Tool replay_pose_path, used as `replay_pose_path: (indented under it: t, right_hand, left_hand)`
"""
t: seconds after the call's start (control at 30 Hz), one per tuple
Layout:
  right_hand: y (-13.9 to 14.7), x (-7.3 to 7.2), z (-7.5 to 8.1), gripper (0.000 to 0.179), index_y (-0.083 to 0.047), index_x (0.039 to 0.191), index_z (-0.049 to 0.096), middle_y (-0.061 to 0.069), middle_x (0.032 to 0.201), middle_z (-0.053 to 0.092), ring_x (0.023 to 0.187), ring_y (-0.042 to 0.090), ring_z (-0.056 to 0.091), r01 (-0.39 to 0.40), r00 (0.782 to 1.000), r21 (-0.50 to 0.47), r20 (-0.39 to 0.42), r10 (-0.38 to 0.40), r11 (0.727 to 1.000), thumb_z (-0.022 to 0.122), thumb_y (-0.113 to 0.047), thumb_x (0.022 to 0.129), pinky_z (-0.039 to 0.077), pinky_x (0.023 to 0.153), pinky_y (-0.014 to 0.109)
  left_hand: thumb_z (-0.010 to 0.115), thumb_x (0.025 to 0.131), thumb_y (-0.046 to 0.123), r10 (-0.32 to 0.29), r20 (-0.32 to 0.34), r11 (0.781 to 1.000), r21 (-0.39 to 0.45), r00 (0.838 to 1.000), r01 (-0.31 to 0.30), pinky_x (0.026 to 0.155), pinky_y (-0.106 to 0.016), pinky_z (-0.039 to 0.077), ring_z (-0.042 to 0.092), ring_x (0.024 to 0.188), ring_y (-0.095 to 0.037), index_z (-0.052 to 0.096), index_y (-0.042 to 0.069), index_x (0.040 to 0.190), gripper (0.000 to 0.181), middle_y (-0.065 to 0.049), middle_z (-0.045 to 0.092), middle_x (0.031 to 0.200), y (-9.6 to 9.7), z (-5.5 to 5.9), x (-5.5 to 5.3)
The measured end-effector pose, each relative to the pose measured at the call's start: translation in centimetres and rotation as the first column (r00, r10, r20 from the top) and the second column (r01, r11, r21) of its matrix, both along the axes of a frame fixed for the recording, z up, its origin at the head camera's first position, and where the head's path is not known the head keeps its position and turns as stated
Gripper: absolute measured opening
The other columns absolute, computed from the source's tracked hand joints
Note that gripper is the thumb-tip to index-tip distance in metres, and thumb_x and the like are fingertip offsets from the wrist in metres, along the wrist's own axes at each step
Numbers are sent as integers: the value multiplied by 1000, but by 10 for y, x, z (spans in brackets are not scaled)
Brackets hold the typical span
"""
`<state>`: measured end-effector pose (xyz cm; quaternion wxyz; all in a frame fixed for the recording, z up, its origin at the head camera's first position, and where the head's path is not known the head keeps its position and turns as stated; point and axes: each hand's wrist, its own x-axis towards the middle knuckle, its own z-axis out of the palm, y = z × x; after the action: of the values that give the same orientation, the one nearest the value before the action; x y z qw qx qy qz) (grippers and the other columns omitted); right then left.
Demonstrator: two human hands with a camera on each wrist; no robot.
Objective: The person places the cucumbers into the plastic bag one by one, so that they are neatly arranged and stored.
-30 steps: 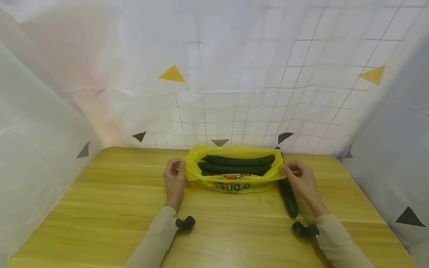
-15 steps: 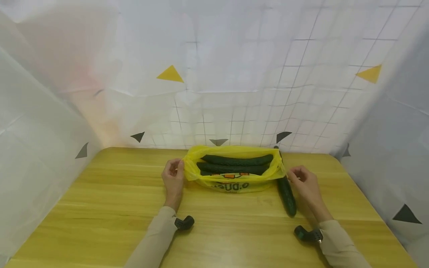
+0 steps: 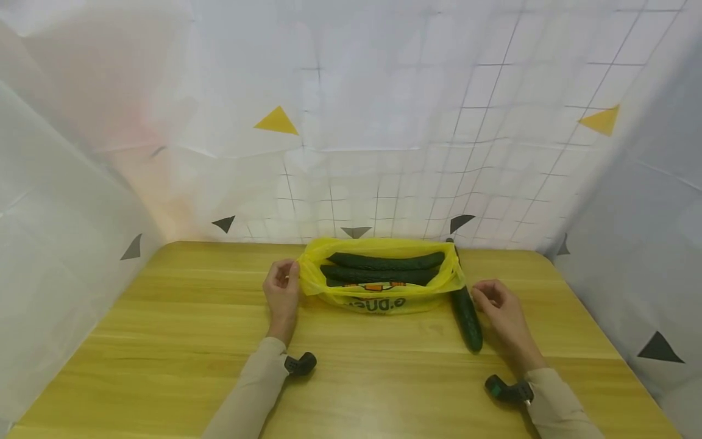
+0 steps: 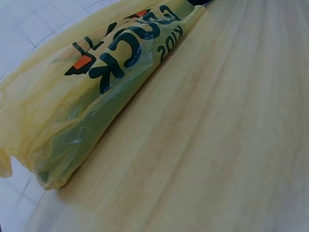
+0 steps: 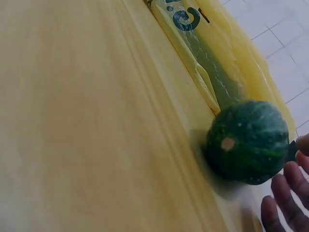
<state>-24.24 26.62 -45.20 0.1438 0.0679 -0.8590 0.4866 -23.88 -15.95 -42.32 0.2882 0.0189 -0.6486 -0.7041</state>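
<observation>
A yellow plastic bag [image 3: 378, 306] lies with its mouth spread, printed letters facing me. Inside it I see dark green cucumbers, one at the back [image 3: 386, 262] and another in front of it [image 3: 384, 276]. My left hand [image 3: 282, 294] pinches the bag's left rim; in the left wrist view the hand is out of sight, and only the bag [image 4: 72, 125] shows. Outside the bag, against its right end, a loose cucumber [image 3: 468, 320] lies lengthwise. Just right of that cucumber my right hand [image 3: 503, 308] hovers with loosely curled fingers [image 5: 285, 193], holding nothing.
Everything lies on a wood-grain table [image 3: 373, 390]. White sheeting with grid lines and coloured triangles rises behind the table [image 3: 362, 122] and along both sides. A black device is strapped at each wrist, left [image 3: 300, 364] and right [image 3: 507, 390].
My right hand has let go of the bag's right rim and moved right and toward me, beside the loose cucumber. The left hand keeps its hold on the left rim.
</observation>
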Motion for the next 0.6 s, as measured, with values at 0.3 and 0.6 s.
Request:
replay_pose_path:
  t: [0.3, 0.6]
  right_hand:
    - [-6, 11, 5, 34, 0, 121, 54, 16, 108, 61, 89, -10, 53, -11, 1000, 81, -16, 13, 997, 58, -20, 94, 43, 75, 6]
    - [-3, 10, -3, 47, -6, 133, 49, 11, 111, 59, 95, -4, 52, -28, 999, 154, 46, 22, 988, 54, -34, 96, 42, 80, 8]
  left_hand:
    - [62, 91, 13, 24, -28, 999, -29, 999, -25, 66, -16, 45, 56, 79, -8, 61, -7, 102, 22, -3, 60, 89, 1, 1, 0]
    - [62, 91, 14, 31, -33, 998, -47, 999, -32, 65, -16, 44, 55, 79, -9, 61, -6, 102, 23, -1, 60, 89, 0, -2, -1]
